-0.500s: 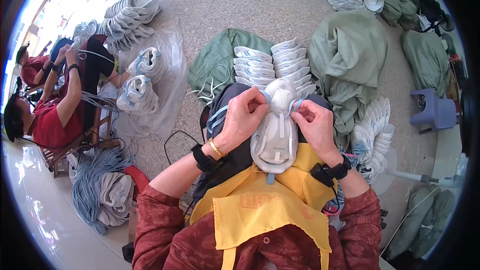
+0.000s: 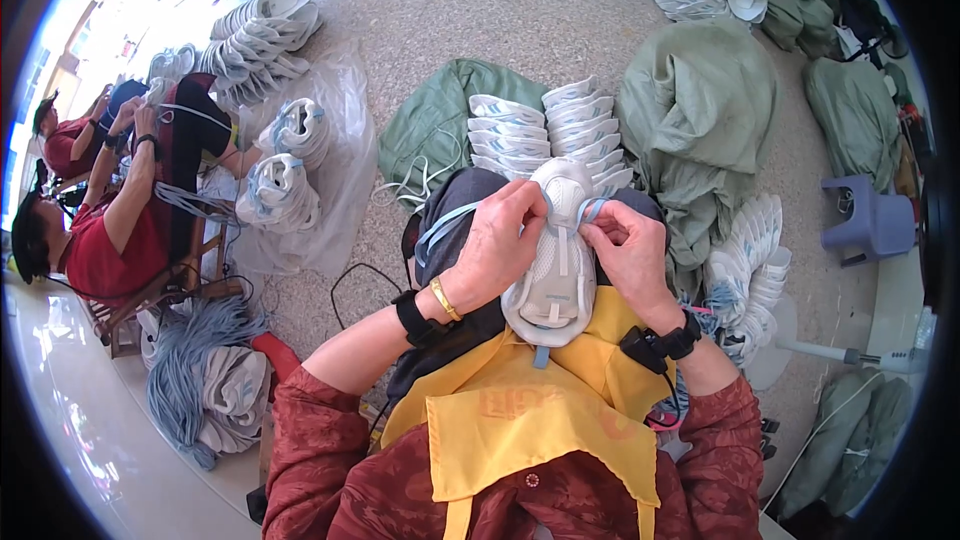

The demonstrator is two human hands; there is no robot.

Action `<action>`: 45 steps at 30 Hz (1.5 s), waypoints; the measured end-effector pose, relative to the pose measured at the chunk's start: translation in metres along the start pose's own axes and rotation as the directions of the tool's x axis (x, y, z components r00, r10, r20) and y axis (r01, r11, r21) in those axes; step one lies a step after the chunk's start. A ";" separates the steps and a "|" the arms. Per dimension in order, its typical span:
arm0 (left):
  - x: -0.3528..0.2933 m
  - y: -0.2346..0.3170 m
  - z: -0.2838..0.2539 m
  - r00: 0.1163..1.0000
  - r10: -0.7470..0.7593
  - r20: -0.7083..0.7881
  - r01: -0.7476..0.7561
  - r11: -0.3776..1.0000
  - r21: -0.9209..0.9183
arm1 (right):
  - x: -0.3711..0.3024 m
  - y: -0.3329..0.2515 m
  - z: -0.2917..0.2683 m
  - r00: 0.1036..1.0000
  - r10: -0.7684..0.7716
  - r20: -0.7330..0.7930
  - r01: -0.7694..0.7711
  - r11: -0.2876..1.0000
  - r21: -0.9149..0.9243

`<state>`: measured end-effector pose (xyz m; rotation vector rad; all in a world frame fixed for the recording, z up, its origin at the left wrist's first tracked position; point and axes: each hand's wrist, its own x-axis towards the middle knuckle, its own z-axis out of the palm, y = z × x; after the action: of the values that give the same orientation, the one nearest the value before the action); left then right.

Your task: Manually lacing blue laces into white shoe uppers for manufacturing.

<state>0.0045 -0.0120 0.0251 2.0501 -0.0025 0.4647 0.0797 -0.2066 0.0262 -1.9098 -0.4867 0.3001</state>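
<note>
A white and grey shoe upper (image 2: 551, 285) rests on my lap, its toe pointing away from me and a blue tab at the near end. My left hand (image 2: 503, 240) is at its left side, fingers pinched on a light blue shoelace (image 2: 447, 225) whose length trails left over my knee. At the right side, my right hand (image 2: 628, 245) pinches another stretch of blue lace (image 2: 590, 208) near the eyelets. Which eyelets the lace passes through is hidden by my fingers.
Nested white shoe uppers (image 2: 508, 135) stand beyond my knees, beside green cloth sacks (image 2: 700, 90). Blue laces (image 2: 195, 370) lie heaped at left. A co-worker in a red shirt (image 2: 115, 240) sits at left, near shoe stacks on plastic sheeting (image 2: 345, 160). A purple stool (image 2: 868, 220) is at right.
My left hand has shifted slightly right, closer to the shoe upper's side, and turned inward. My right hand and the shoe upper have barely moved. The co-worker's hands have moved a little.
</note>
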 end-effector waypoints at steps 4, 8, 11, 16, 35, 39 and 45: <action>-0.001 -0.004 0.001 0.996 -0.089 -0.025 0.088 0.995 -0.044 | 0.003 0.001 -0.001 1.000 -0.012 0.023 0.012 1.000 -0.004; -0.003 -0.007 0.003 0.978 -0.208 -0.020 0.204 0.972 -0.114 | 0.005 0.004 -0.004 0.999 0.008 0.033 -0.007 1.000 -0.010; -0.005 -0.009 0.003 0.975 -0.222 -0.024 0.218 0.969 -0.114 | 0.006 -0.001 -0.004 1.000 -0.014 0.010 0.014 0.997 -0.071; -0.007 -0.014 0.005 0.975 -0.219 -0.034 0.215 0.971 -0.107 | 0.007 -0.001 -0.005 1.000 0.013 0.000 -0.013 0.996 -0.088; -0.008 -0.006 0.007 0.977 -0.209 -0.054 0.207 0.978 -0.041 | 0.001 -0.003 -0.002 0.986 -0.164 0.004 0.163 0.976 -0.142; -0.011 -0.002 0.007 0.983 -0.171 -0.064 0.170 0.985 -0.029 | -0.001 -0.003 -0.003 0.980 -0.196 0.017 0.196 0.959 -0.202; -0.013 -0.003 0.008 0.983 -0.169 -0.069 0.165 0.985 -0.053 | -0.005 -0.007 -0.006 0.976 -0.217 0.022 0.217 0.957 -0.195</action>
<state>-0.0045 -0.0195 0.0144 1.9668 0.1995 0.4305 0.0760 -0.2116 0.0345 -2.0238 -0.7433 0.1105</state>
